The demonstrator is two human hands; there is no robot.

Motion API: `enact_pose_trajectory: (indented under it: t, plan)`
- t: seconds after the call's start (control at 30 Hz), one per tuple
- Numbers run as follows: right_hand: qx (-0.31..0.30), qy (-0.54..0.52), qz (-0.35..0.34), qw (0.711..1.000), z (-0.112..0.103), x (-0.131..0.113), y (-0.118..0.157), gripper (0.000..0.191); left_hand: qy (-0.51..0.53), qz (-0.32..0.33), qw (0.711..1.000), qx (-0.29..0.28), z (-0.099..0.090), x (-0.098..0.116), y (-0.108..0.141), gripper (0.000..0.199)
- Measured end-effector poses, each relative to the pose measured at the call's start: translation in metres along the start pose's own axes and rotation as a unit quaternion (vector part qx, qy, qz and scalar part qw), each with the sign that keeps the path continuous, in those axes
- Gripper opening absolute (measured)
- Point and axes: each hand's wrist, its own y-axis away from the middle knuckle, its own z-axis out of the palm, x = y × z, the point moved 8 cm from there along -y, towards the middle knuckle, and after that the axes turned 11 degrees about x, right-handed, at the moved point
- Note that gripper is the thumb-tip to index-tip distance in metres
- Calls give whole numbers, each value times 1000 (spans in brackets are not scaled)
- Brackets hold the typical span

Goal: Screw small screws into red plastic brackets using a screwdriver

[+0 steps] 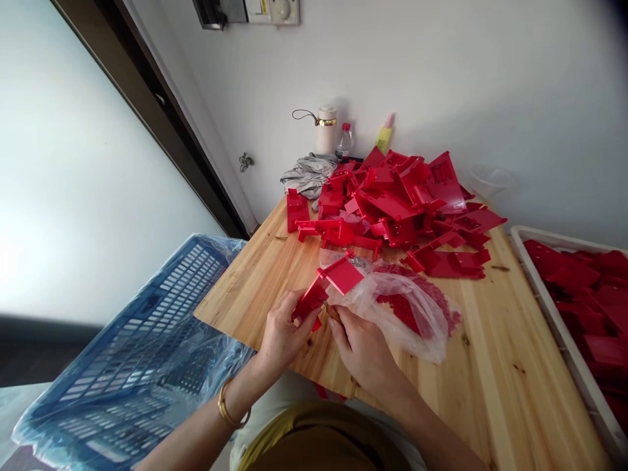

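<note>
My left hand (286, 330) grips a red plastic part (344, 275) above the front edge of the wooden table (255, 281). A brown-handled tool (333, 313) is pinched in my right hand (362, 347), its thin metal tip against the lower side of the part. Just beyond my hands, a clear plastic bag (426, 327) lies over many small red pieces (402, 313). A smaller clear bag (356, 261) with small metallic items sits behind the held part. Farther back is a large heap of similar red parts (392, 196).
A blue crate (112, 353) lined with clear plastic stands at the left. At the right, a white tray (544, 288) holds more red parts. Grey cloth (309, 175), a cream flask (326, 134), a small bottle (344, 140) and a yellow tube (384, 139) are by the wall.
</note>
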Motion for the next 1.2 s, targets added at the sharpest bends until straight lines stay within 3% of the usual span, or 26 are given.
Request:
enact_pose_trajectory:
  t: [0.13,0.23,0.33,0.4,0.57,0.73,0.8,0.9,1.03,1.13,1.2]
  plan:
    - [63,145,-53,986,-8,-12,4,30,-18,74,997,21,-2,15,2,24]
    - [72,190,-76,976,-15,-18,5,28,-11,41,999,15,-2,12,3,18]
    - [52,204,-74,975,-20,-17,6,28,-4,-6,1000,-2,0,7,6,12]
    - [28,189,-60,980,-21,-14,6,29,-3,-2,1000,-3,-1,9,8,12]
    - [-55,-7,20,998,-17,-3,5,26,2,40,999,27,-6,21,10,22]
    - [-136,-264,142,944,-2,2,11,33,12,11,999,44,-5,22,16,18]
    - [-115,-224,124,960,-5,2,12,32,17,-6,999,41,-4,20,17,17]
    - [-41,-24,26,999,-17,-5,10,26,5,7,1000,22,-3,21,14,16]
    - [3,185,-75,980,-20,-15,11,31,9,40,999,1,-7,24,8,15]
    - [3,193,-85,977,-19,-16,8,31,11,42,999,10,-11,25,7,18]
    - [-21,90,-57,994,-18,-16,5,29,5,36,999,26,-14,25,8,19]
